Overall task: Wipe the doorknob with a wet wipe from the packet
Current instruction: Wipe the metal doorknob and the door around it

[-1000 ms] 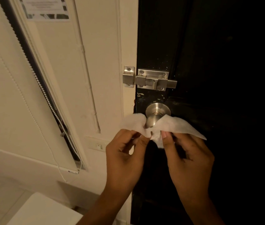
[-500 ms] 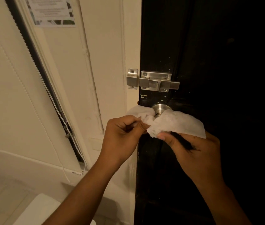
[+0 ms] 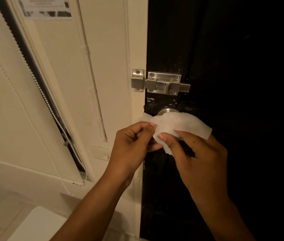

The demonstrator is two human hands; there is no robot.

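Note:
A white wet wipe (image 3: 181,124) is spread between both hands just in front of the steel doorknob (image 3: 167,111) on the black door (image 3: 233,58). The wipe hides most of the knob; only its top edge shows. My left hand (image 3: 130,145) pinches the wipe's left end between thumb and fingers. The right part of the wipe is held by my right hand (image 3: 198,153), thumb on top and fingers underneath. No wipe packet is in view.
A steel slide bolt (image 3: 162,83) sits on the door above the knob, reaching onto the cream frame (image 3: 137,49). A wall switch (image 3: 101,153), a blind with a bead chain (image 3: 38,87) and a white surface (image 3: 38,225) at lower left are nearby.
Both hands have carried the wipe up toward the knob. It hung under the knob with the knob face showing; now it covers all but the knob's top.

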